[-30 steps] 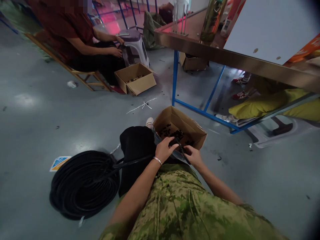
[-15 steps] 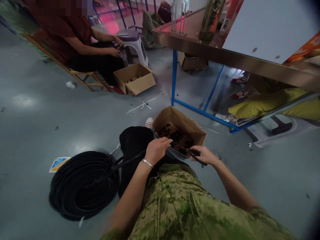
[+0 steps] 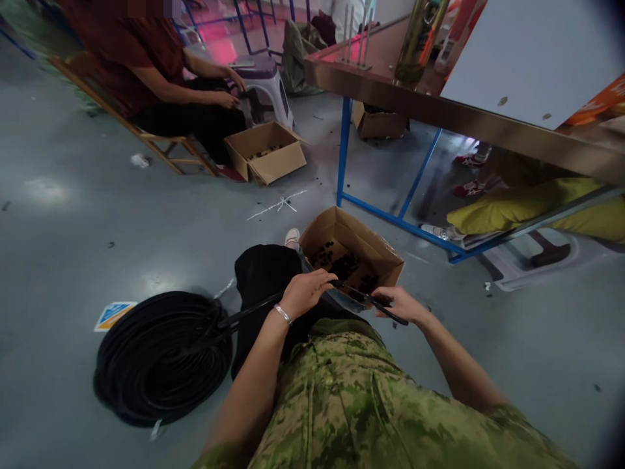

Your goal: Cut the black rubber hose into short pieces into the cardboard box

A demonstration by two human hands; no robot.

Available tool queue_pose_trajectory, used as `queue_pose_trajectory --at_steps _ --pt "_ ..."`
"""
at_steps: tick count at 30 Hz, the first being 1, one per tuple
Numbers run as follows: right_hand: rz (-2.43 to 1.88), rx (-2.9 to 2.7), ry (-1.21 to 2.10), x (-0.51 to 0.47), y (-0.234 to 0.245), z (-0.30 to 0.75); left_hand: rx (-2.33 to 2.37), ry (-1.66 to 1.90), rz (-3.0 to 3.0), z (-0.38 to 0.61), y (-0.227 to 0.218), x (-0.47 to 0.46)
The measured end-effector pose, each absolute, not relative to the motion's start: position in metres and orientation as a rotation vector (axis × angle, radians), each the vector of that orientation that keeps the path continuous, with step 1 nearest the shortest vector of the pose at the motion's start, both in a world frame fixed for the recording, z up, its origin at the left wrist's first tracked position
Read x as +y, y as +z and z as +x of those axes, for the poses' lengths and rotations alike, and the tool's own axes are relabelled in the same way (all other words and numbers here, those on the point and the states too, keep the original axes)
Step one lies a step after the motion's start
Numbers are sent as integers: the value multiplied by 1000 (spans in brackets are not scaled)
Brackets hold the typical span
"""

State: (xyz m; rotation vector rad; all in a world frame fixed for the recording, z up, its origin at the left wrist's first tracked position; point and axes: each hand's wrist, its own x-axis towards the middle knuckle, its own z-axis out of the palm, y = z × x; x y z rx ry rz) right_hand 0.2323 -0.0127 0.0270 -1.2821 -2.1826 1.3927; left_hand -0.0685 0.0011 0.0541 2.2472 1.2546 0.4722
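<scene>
L hand point(image 3: 306, 294): fingers drawn tog., pinching blk tube point(image 3: 254, 309); exact grip partly hidden by back of hand. R hand point(image 3: 399, 304): fingers curled round handles of scissors point(image 3: 375, 302); blade opening too small to tell. Blades extend from R fingers toward L fingertips, tips just beside them; cannot tell if they touch tube. Tube runs L from L fingers, across blk trouser leg point(image 3: 266, 264), to coil point(image 3: 161, 358) on floor point(image 3: 63, 273), well apart from L fingers. Open carton point(image 3: 342, 227) w/ loose blk pcs point(image 3: 344, 265): just beyond fingers of both hands, pcs lying below & ahead of gap btwn them. Printed card point(image 3: 110, 317): farther L of L fingers, beside coil. Tabletop point(image 3: 371, 85) on blue frame point(image 3: 344, 150): ahead of R fingers, well apart; carries bottle point(image 3: 417, 45) & wht panel point(image 3: 517, 58). 2nd carton point(image 3: 280, 166) w/ small dark pcs: well ahead & slightly L of L fingers, near seated co-worker point(image 3: 146, 71).
</scene>
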Motion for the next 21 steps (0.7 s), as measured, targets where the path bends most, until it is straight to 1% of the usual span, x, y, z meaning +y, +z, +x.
queue_pose_trajectory --at_steps 7,14,21 --pt "-1291 -2264 1264 -11 37 230 1244 493 2199 -69 53 1" --pt "-1267 -2385 1039 -13 47 232 1221 585 2130 -71 52 1" --pt "-1250 -2419 885 -13 59 230 1086 735 1983 -72 60 2"
